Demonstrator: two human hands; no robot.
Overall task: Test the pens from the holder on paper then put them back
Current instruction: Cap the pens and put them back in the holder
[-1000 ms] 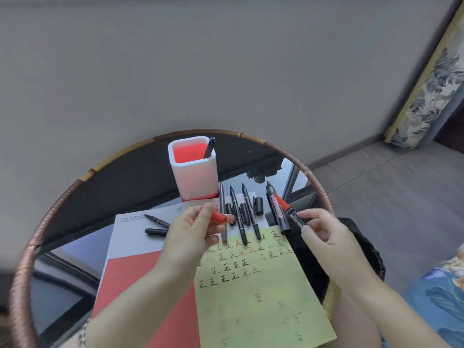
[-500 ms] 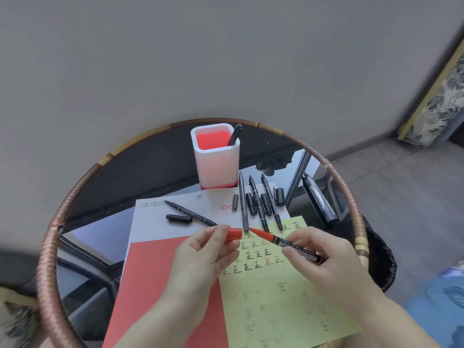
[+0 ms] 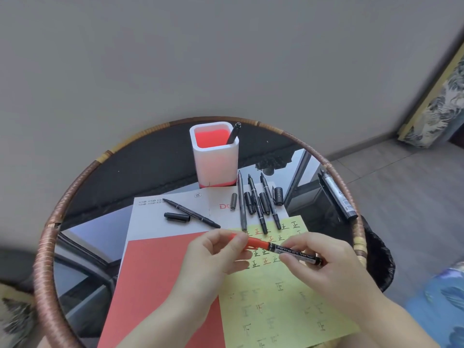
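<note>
A single head-worn wide-angle view looks forward and steeply down from above the near edge of a round glass table (image 3: 75,197) with a woven rim; the left hand (image 3: 213,257) and right hand (image 3: 324,264) enter from the bottom edge, close beneath the lens; the pen holder (image 3: 216,162) stands further off at the table's far side, against a grey wall filling the upper half; lines bow toward the edges; floor shows at right.
</note>
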